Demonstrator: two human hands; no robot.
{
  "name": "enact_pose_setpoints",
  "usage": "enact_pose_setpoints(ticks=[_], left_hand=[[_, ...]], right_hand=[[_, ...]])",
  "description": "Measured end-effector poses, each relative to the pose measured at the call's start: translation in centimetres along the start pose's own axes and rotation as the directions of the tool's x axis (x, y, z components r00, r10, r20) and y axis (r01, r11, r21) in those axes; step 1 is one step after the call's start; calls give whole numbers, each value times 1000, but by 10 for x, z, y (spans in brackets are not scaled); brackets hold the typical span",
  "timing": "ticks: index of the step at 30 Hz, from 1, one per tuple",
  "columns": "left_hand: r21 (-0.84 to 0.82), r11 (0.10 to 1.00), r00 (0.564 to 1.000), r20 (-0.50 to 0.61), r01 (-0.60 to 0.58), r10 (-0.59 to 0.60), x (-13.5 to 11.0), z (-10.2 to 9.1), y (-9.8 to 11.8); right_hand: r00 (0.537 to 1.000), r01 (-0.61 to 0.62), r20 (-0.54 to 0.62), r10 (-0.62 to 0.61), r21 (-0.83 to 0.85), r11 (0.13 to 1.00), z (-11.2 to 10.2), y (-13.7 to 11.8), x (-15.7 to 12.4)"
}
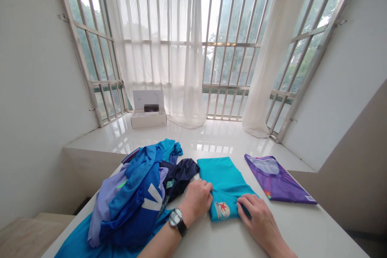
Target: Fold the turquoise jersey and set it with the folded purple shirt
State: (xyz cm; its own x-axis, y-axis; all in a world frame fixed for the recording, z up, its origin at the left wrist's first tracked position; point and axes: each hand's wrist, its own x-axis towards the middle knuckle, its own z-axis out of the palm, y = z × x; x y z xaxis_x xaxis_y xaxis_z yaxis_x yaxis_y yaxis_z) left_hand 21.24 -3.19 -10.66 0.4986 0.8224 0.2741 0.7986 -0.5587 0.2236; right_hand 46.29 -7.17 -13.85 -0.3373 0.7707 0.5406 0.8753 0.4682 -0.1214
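White tabletop [305, 225] inspected: heap of blue garments [130, 197] at left; left hand [196, 200], wearing wristwatch [176, 217], fingers loosely curled against folded teal shirt [225, 179], no grip; right hand [255, 219] half-open on shirt's near edge, no grip; purple shirt [279, 179] lying apart at right.

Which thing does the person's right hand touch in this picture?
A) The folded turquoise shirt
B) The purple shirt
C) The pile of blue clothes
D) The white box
A. The right hand rests on the folded turquoise shirt, and the purple shirt lies apart to its right.
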Motion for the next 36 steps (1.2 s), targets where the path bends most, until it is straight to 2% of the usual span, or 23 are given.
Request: enact_pose_setpoints(ticks=[7, 12, 16, 18, 20, 23, 27, 30, 33, 36], left_hand=[[-24, 996, 995, 48, -89, 90, -8, -4, 21], [-71, 990, 990, 63, -119, 124, -7, -2, 17], [-68, 994, 995, 34, -86, 89, -4, 0, 2], [-58, 997, 999, 14, -51, 52, -4, 1, -5], [-59, 998, 1000, 9, -13, 13, -6, 2, -10], [-61, 997, 999, 19, 51, -50, -9, 6, -14], [-38, 994, 994, 33, 105, -104, -10, 11, -20], [-18, 993, 991, 56, 120, -119, -9, 11, -24], [6, 993, 992, 53, 115, -115, -10, 4, -23], [44, 993, 994, 23, 109, -110, -11, -8, -20]], right_hand=[[967, -254, 45, 251, 95, 963, -4, 4, -3], [945, -320, 132, 300, 165, 933, -7, 10, 1], [942, -313, 179, 283, 167, 935, -9, 20, 2], [953, -290, 141, 269, 156, 944, -8, 22, 1], [969, -246, 48, 242, 140, 959, -6, 19, 0], [980, -180, -60, 191, 154, 972, 0, -2, -3], [989, -136, -30, 145, 200, 970, 13, -44, -9], [993, -108, -25, 114, 173, 979, 18, -60, -13], [996, -88, -8, 90, 165, 982, 16, -54, -15], [998, -62, -23, 66, 139, 988, 11, -35, -14]])
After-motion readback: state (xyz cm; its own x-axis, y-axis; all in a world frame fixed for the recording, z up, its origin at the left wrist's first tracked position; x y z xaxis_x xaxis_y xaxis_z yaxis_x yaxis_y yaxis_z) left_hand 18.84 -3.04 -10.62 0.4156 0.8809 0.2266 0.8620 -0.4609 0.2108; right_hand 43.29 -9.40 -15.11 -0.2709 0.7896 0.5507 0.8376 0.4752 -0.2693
